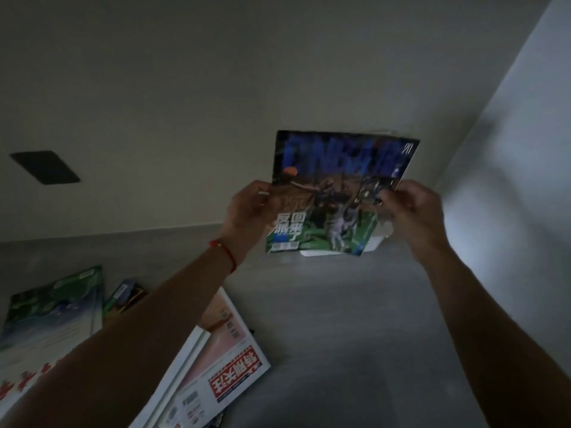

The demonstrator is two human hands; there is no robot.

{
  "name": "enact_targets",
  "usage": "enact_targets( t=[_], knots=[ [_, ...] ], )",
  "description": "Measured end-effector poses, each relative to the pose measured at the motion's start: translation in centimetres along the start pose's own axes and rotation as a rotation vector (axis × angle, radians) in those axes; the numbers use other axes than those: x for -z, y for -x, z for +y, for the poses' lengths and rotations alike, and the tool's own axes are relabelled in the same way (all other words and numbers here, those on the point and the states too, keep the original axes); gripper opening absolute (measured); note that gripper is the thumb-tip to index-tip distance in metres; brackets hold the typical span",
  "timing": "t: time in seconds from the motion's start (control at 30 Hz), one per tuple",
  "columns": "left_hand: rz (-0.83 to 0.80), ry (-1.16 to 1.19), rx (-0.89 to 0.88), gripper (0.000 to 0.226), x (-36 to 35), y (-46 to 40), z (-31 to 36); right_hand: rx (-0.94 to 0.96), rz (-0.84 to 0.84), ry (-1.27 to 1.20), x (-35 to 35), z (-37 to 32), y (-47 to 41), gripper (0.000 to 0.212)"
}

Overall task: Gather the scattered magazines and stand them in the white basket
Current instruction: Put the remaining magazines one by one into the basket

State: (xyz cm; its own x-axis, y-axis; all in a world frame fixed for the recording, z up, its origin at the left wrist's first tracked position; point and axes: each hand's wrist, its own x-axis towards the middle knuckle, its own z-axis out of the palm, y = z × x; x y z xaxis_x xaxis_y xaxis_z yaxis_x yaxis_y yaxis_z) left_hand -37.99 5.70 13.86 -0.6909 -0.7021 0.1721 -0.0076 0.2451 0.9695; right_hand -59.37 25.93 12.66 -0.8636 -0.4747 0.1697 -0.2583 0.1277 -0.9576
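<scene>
A basketball magazine (336,186) with a blue title and green court picture is held upright in the air near the wall. My left hand (247,208) grips its left edge and my right hand (408,205) grips its right edge. Behind and below it, parts of the white basket (378,239) show; most of the basket is hidden by the magazine. Several more magazines lie on the grey floor at lower left: a green-covered one (52,307), a pink and white one with a red label (225,359), and a small one (123,293) partly under my left forearm.
A pale wall (185,88) rises behind the basket, with a dark rectangular plate (44,166) on it at left. A brighter wall (525,118) meets it at the right corner. Grey floor (355,335) spreads between my forearms.
</scene>
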Motion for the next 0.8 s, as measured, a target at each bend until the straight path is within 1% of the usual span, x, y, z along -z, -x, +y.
enact_targets(
  t=[0.03, 0.1, 0.17, 0.27, 0.37, 0.47, 0.53, 0.6, 0.67, 0.7, 0.73, 0.8],
  knots=[
    [0.030, -0.008, -0.002, 0.004, -0.9, -1.1, 0.3, 0.050, 0.036, 0.033, 0.5, -0.5, -1.3, 0.003],
    [0.135, -0.097, 0.017, 0.013, -2.5, -3.3, 0.3, 0.126, 0.099, 0.074, 1.1, -0.9, -3.6, 0.004],
    [0.220, -0.177, 0.102, 0.015, -3.8, -5.3, -0.3, 0.165, 0.126, 0.110, 1.4, -0.7, -5.5, 0.007],
    [0.217, -0.065, 0.364, 0.008, -5.5, -7.3, -2.2, 0.152, 0.122, 0.157, 1.2, 1.0, -7.3, 0.011],
    [0.219, 0.002, 0.469, 0.016, -6.8, -9.0, -3.9, 0.106, 0.131, 0.197, 0.6, 3.4, -8.4, 0.014],
    [0.178, 0.055, 0.552, 0.032, -7.6, -9.9, -5.2, 0.055, 0.158, 0.343, -0.5, 5.6, -9.0, 0.018],
    [0.173, 0.064, 0.565, 0.032, -8.1, -10.1, -6.4, 0.004, 0.153, 0.381, -1.6, 6.9, -9.1, 0.017],
    [0.240, 0.039, 0.576, 0.026, -8.8, -10.3, -7.3, -0.006, 0.124, 0.378, -2.5, 8.2, -9.2, 0.013],
    [0.316, 0.105, 0.588, 0.020, -9.7, -10.6, -7.6, -0.014, 0.125, 0.357, -3.0, 9.3, -9.4, 0.012],
    [0.323, 0.149, 0.582, 0.019, -10.1, -10.8, -7.8, -0.026, 0.129, 0.361, -3.1, 9.8, -9.6, 0.013],
    [0.297, 0.163, 0.564, 0.020, -10.2, -10.9, -7.8, -0.037, 0.122, 0.383, -3.1, 10.1, -9.9, 0.015],
    [0.173, 0.042, 0.538, 0.026, -10.3, -11.0, -7.9, -0.072, 0.085, 0.428, -3.0, 10.5, -10.4, 0.016]
  ],
)
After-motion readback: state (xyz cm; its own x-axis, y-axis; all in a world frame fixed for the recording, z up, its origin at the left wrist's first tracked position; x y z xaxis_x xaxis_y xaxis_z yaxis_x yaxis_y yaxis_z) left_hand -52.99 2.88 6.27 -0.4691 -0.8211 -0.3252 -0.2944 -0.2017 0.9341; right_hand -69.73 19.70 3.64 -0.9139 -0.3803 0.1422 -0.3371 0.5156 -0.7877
